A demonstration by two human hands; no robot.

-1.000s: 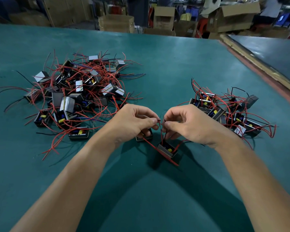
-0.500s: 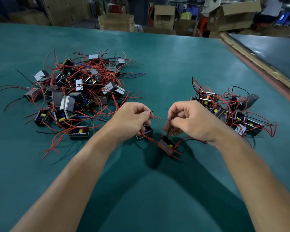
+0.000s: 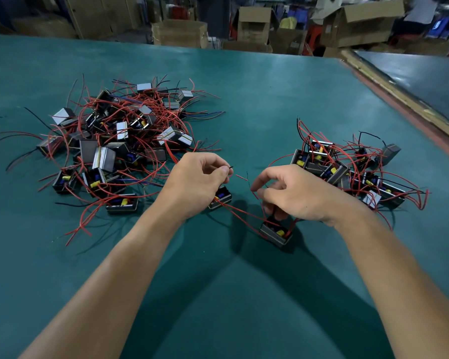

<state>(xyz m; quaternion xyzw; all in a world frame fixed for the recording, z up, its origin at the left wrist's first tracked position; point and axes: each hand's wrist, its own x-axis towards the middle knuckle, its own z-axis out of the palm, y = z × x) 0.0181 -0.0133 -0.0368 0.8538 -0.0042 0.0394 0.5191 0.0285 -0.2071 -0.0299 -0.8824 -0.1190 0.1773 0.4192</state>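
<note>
My left hand [image 3: 198, 183] pinches the end of a thin dark wire [image 3: 230, 167] between thumb and forefinger. Just under it a small black module [image 3: 220, 198] with blue and yellow parts lies on the green table [image 3: 244, 104]. My right hand [image 3: 294, 194] has its fingers curled downward over a second black module [image 3: 275, 233] with a yellow part and red wires [image 3: 244, 212]. Its fingertips hide what they grip, apparently that module's wires. The two hands are a short way apart.
A large tangled heap of modules [image 3: 119, 143] with red and black wires lies at the left. A smaller heap [image 3: 347, 169] sits at the right, close to my right hand. Cardboard boxes [image 3: 358, 24] stand beyond the far edge. A wooden strip [image 3: 399, 99] borders the right side.
My hands, which met fingertip to fingertip over the wires, have drawn apart. My left hand keeps a wire end; my right hand has dropped toward the module below it.
</note>
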